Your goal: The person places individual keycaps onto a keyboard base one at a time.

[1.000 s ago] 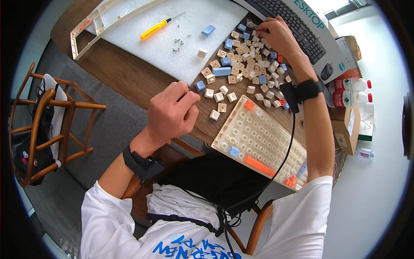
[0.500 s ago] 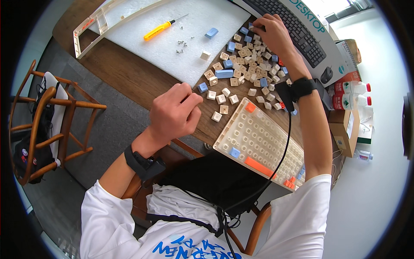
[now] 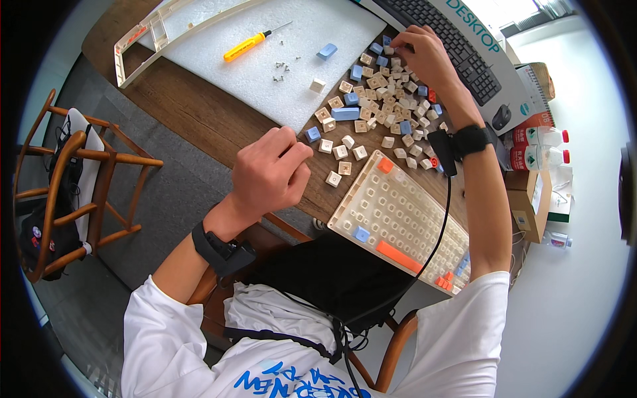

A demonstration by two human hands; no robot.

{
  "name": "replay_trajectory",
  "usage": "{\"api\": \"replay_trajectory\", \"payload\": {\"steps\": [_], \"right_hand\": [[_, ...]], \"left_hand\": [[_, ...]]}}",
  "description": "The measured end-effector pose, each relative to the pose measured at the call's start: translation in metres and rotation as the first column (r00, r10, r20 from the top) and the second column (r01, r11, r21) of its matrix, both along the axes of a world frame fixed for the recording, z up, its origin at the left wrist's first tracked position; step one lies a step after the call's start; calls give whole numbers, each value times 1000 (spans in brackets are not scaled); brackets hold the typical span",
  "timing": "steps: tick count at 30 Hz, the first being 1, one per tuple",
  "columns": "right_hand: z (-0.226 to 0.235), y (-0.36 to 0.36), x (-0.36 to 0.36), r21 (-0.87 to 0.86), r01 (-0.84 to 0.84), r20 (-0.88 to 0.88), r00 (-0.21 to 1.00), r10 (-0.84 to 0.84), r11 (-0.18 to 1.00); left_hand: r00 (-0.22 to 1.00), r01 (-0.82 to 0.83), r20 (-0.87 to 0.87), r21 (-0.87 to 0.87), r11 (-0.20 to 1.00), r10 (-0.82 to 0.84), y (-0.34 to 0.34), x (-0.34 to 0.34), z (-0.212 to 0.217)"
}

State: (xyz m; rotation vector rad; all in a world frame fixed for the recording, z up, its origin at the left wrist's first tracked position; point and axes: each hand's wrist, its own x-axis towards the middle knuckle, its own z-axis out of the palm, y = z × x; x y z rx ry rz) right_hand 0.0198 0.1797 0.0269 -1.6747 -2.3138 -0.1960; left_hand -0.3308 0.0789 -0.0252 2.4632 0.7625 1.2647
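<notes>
My right hand (image 3: 424,53) is at the far end of a pile of loose keycaps (image 3: 381,89), fingers curled down among them. A blue keycap (image 3: 387,41) and a pale one are right by its fingertips; whether they grip one is hidden. Closed in a loose fist, my left hand (image 3: 271,174) hovers near the table's front edge, left of the nearest keycaps. Its inside cannot be seen. Between my arms lies a cream keyboard (image 3: 405,219) at a slant, mostly bare switches, with an orange corner keycap (image 3: 385,166), a blue keycap (image 3: 361,233) and an orange long bar (image 3: 400,257) on it.
A white foam sheet (image 3: 219,79) carries a yellow screwdriver (image 3: 244,48), small screws (image 3: 282,67), a blue keycap (image 3: 326,51) and a cream frame (image 3: 158,36). A keyboard box (image 3: 464,53) stands behind the pile. Bottles (image 3: 541,158) and a carton (image 3: 529,199) are at right. A cable (image 3: 443,232) crosses the keyboard.
My right hand has shifted slightly at the pile's far end, its fingers bending a little differently. My left hand stays nearly still.
</notes>
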Motion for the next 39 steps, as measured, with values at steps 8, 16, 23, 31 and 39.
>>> {"api": "replay_trajectory", "payload": {"steps": [8,16,23,31,39], "right_hand": [[-6,-3,0,104,-15,-27,999,18,994],[-4,-1,-6,-7,33,-5,999,-33,999],[-4,14,5,114,53,34,998,-57,992],[1,39,-7,-171,238,19,971,-238,956],[3,46,-13,-175,298,91,954,-286,938]], "left_hand": [[1000,-6,6,-1,1000,6,0,1,1],[1000,-10,0,-9,1000,10,0,-1,1],[1000,2,-2,1,1000,-2,0,1,2],[999,4,45,-24,1000,-3,0,3,2],[1000,7,19,-18,1000,-6,0,1,1]]}}
